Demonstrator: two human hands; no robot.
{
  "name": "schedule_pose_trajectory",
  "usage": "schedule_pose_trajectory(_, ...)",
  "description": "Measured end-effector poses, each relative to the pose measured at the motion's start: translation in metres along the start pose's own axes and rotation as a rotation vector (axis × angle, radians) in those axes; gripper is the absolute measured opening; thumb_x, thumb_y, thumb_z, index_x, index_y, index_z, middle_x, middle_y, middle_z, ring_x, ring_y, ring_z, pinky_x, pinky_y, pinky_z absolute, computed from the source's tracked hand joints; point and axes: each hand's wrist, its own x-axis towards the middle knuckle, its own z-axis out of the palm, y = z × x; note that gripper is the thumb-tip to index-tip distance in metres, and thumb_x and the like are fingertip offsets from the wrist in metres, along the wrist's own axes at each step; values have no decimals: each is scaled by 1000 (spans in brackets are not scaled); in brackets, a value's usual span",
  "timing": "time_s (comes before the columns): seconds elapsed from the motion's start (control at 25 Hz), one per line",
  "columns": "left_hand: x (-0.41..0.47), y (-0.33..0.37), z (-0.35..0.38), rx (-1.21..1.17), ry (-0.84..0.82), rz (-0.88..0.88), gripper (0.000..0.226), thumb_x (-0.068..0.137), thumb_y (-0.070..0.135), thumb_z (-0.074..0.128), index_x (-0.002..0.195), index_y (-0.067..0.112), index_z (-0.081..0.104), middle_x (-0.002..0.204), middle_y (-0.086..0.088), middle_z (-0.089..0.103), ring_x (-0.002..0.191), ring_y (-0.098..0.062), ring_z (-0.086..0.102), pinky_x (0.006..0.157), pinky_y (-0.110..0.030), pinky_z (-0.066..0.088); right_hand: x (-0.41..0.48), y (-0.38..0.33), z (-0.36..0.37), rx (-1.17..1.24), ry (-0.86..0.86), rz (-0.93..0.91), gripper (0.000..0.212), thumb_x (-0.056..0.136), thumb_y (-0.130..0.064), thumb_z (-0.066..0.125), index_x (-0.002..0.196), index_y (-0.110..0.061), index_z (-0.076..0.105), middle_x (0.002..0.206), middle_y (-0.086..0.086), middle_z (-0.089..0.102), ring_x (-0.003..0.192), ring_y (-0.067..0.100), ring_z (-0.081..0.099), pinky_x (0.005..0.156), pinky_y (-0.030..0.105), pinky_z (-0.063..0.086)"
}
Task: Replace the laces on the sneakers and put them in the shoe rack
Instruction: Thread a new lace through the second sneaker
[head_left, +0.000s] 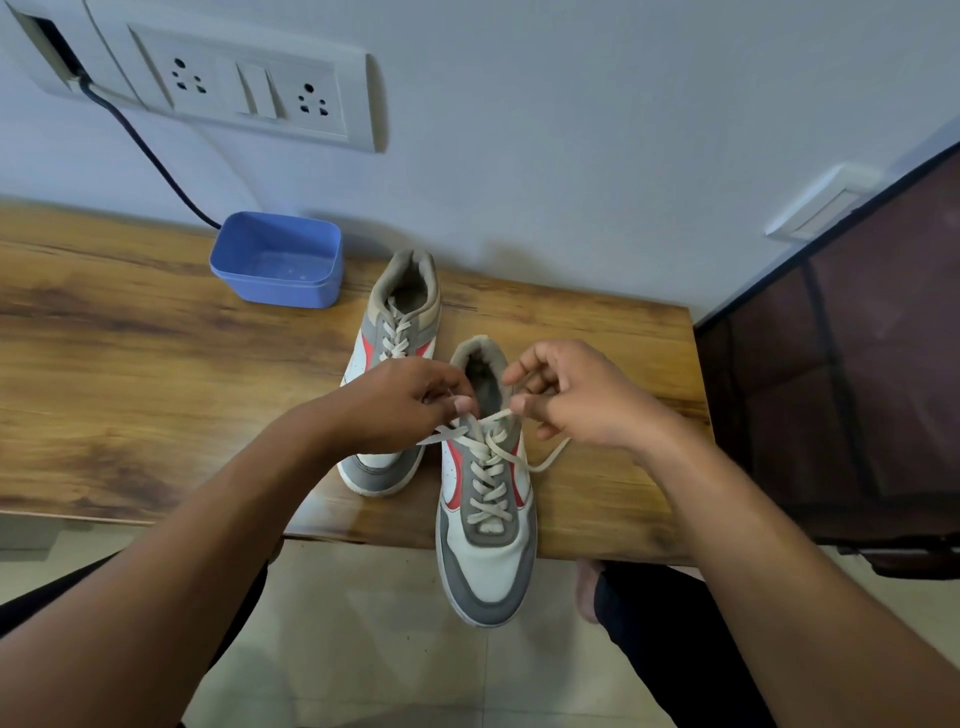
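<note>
Two bare forearms reach in from below. Left hand (400, 400) and right hand (582, 395) meet over the near sneaker (488, 525), whose toe overhangs the front edge of the table (156, 338). Each hand's fingers are curled and pinch an end of the white lace (485, 467) at the top eyelets; a loose end trails to the right. The far sneaker (400, 312), laced, stands just behind and to the left, partly under the left hand. A blue tub (278, 260) sits near the wall, below a socket panel (249, 88) and a dark cable (145, 150).
</note>
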Motion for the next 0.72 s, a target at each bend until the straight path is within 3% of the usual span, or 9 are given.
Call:
schedule_pose_trajectory(0.12, 3, -1, 1, 4, 14, -8, 14, 102, 30, 58, 101, 30, 71, 91, 10, 70, 88, -8, 64, 79, -30, 51, -4, 1, 5, -17, -46, 23, 17, 94, -13, 77, 107, -18, 68, 90, 5, 73, 76, 20, 76, 71, 39, 67)
schedule_pose_trajectory(0.24, 2, -3, 2, -10, 15, -1, 15, 103, 29, 57, 100, 29, 71, 87, 12, 69, 82, -1, 63, 74, -25, 48, -6, -5, 12, -83, -23, -11, 10, 89, -13, 83, 93, -17, 76, 82, 0, 77, 66, 14, 77, 69, 33, 66)
schedule_pose_trajectory(0.4, 2, 1, 2, -33, 14, -16, 21, 105, 30, 53, 96, 34, 71, 88, 14, 70, 85, 2, 64, 76, -21, 48, -8, -2, -22, -29, 128, -4, 11, 92, -8, 79, 87, -17, 77, 81, 0, 77, 67, 14, 77, 72, 36, 67)
schedule_pose_trajectory(0.52, 1, 1, 1, -29, 38, -17, 23, 104, 34, 53, 96, 31, 74, 81, 13, 68, 76, 6, 61, 69, -19, 43, -11, -2, -18, -40, 38, 15, 6, 92, -20, 80, 93, -22, 75, 89, 2, 77, 73, 17, 78, 71, 42, 67)
schedule_pose_trajectory(0.6, 2, 0, 2, -10, 67, -8, 24, 103, 37, 55, 99, 28, 77, 81, 9, 71, 76, 1, 64, 71, -27, 49, -9, -2, 1, -98, -7, 14, 9, 89, -25, 83, 93, -24, 75, 86, 1, 78, 71, 15, 78, 69, 41, 67)
schedule_pose_trajectory(0.72, 0, -2, 4, 72, 142, 33, 34, 98, 51, 53, 96, 31, 80, 82, 4, 75, 81, -11, 68, 77, -39, 56, -7, -5, -3, -205, 109, -19, 12, 91, -19, 81, 83, -26, 76, 75, -9, 75, 65, 7, 72, 65, 32, 63)
